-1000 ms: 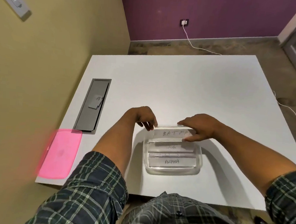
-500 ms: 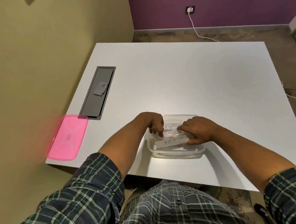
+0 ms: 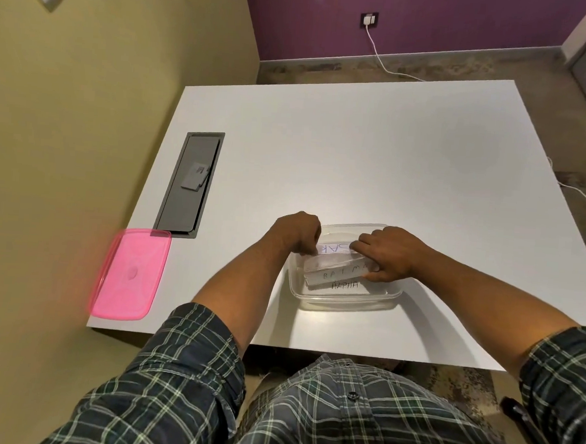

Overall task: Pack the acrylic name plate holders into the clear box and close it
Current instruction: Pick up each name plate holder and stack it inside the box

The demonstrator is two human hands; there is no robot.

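Both hands are down in the clear box (image 3: 345,295) at the table's (image 3: 357,150) six o'clock edge — left hand (image 3: 297,236) and right hand (image 3: 389,253), fingers curled, pinching the ends of the name plate holder (image 3: 333,270) lying on the others. The pink lid (image 3: 129,273) sits at nine o'clock, by the yellow wall (image 3: 86,106).

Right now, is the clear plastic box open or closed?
Open. The clear plastic box has no lid on; the pink lid lies apart at the white table's left corner.

The right hand (image 3: 387,253) hides the top name plate holder (image 3: 333,270) lettering's end (left fingertips hidden too).
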